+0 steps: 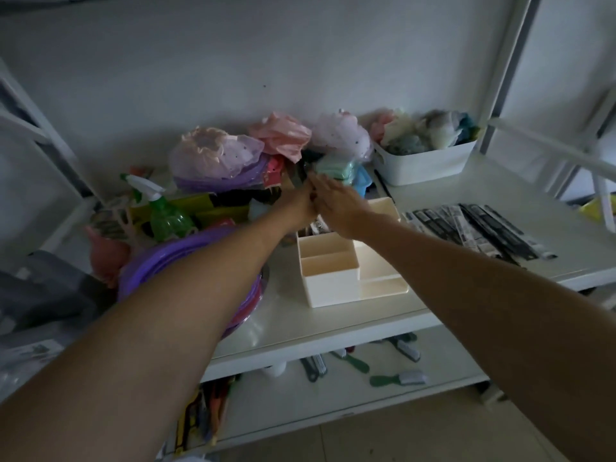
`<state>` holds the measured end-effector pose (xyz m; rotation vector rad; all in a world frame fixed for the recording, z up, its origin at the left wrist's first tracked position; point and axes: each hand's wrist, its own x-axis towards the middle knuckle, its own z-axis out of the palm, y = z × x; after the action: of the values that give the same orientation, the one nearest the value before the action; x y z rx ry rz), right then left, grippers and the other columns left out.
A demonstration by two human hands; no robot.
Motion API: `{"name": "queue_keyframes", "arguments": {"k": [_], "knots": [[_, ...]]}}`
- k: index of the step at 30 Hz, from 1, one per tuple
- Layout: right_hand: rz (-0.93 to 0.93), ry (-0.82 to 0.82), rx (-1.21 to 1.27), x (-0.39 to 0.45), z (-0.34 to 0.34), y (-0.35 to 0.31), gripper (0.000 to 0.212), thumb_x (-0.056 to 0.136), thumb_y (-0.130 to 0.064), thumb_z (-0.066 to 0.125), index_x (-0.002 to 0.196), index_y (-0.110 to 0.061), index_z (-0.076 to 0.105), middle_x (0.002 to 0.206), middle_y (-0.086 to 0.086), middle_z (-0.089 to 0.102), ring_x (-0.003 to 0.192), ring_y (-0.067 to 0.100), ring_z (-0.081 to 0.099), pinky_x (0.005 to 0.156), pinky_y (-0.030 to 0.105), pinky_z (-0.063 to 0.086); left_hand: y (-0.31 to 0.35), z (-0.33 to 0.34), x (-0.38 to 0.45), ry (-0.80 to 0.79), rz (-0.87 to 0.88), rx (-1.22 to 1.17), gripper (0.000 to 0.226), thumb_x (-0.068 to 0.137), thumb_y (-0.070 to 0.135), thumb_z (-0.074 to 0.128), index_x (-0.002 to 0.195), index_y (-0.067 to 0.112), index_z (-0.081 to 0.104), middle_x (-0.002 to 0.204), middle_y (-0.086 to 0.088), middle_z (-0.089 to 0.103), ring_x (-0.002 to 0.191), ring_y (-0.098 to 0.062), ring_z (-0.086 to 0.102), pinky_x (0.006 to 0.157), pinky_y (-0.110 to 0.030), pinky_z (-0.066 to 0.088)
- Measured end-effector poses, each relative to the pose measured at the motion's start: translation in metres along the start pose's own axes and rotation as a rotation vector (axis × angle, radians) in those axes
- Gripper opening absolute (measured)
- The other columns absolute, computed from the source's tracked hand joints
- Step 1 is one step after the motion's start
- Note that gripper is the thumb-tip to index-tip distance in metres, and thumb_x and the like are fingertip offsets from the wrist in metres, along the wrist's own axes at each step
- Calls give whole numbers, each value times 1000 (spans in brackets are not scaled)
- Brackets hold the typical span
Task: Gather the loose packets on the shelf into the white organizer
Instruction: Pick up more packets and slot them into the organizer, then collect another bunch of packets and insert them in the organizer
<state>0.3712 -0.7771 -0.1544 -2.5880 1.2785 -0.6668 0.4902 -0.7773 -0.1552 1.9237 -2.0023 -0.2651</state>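
Note:
The white organizer (333, 281) stands near the shelf's front edge, with several open compartments. Long dark packets (473, 228) lie fanned out on the shelf to its right. Both my arms reach over the organizer's back part. My left hand (300, 203) and my right hand (336, 205) meet side by side just behind it, next to a pile of coloured items. The right hand's fingers are stretched flat, palm down. The left hand's fingers are hidden by the right hand and the clutter, so I cannot see whether they hold anything. Some dark packets (315, 226) show in the organizer's rear compartment below my hands.
A white basket (423, 165) of bath puffs sits at the back right. Pink and lilac puffs (280, 135), a mint item (333, 168), a green spray bottle (163, 211) and purple plates (186, 248) crowd the left. Brushes (396, 378) lie on the lower shelf.

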Motion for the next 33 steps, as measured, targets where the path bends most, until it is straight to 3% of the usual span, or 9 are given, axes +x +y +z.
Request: {"name": "queue_keyframes", "arguments": {"k": [2,4,9,14,17,21,27,30,33], "knots": [[17,-169,-64,-9,3,11,57,100,-28,28,150,-11,6,160,10,7,148,25,6,120,43,10,2,7,-8,-32,-71,245,56,92,27,43,144,16,23,152,-25,25,137,-41,30,108,-46,35],[6,-127,-32,-18,-3,26,60,100,-36,27,150,-16,1,161,9,-1,148,26,-3,120,46,3,15,5,-13,62,-89,379,69,92,35,45,148,13,12,155,-21,19,142,-40,20,112,-51,27],[217,17,-8,-48,-30,86,59,97,-29,37,149,-17,12,159,11,10,147,28,8,120,44,13,92,13,-3,319,29,430,66,90,34,48,146,12,23,151,-17,30,137,-34,29,112,-45,27],[481,-143,-128,-84,-46,159,34,90,-14,45,123,-13,53,134,14,51,128,31,41,104,41,34,168,81,8,40,20,103,39,91,17,47,127,3,51,134,-22,47,125,-34,44,103,-37,37],[531,-290,-155,-96,-50,195,33,93,-19,44,123,-11,55,133,14,56,125,32,49,102,42,41,196,125,11,-218,93,28,35,91,9,46,124,6,55,133,-21,54,121,-32,52,98,-33,42],[528,-432,-147,-95,-55,242,35,89,-17,49,120,-5,57,129,19,58,121,34,53,102,43,46,227,173,33,-388,-3,89,33,97,17,41,118,1,59,125,-22,61,112,-34,58,91,-36,46],[566,-398,-102,-84,-67,306,36,90,-15,47,124,-2,52,130,20,56,119,35,54,97,40,46,266,216,93,-277,-194,97,40,94,29,47,126,5,50,131,-18,57,122,-33,53,98,-38,46],[629,-387,-40,-83,-73,333,32,92,-14,45,120,-1,54,125,18,60,116,33,57,94,37,48,282,231,111,-247,-375,33,64,87,37,58,138,6,36,142,-21,44,131,-34,43,107,-39,40],[713,-368,153,-78,-72,354,23,90,-11,48,106,1,60,110,20,65,102,32,63,86,36,52,295,243,118,-243,-404,-13,77,83,33,65,143,3,27,144,-21,39,133,-34,38,110,-39,38]]}}
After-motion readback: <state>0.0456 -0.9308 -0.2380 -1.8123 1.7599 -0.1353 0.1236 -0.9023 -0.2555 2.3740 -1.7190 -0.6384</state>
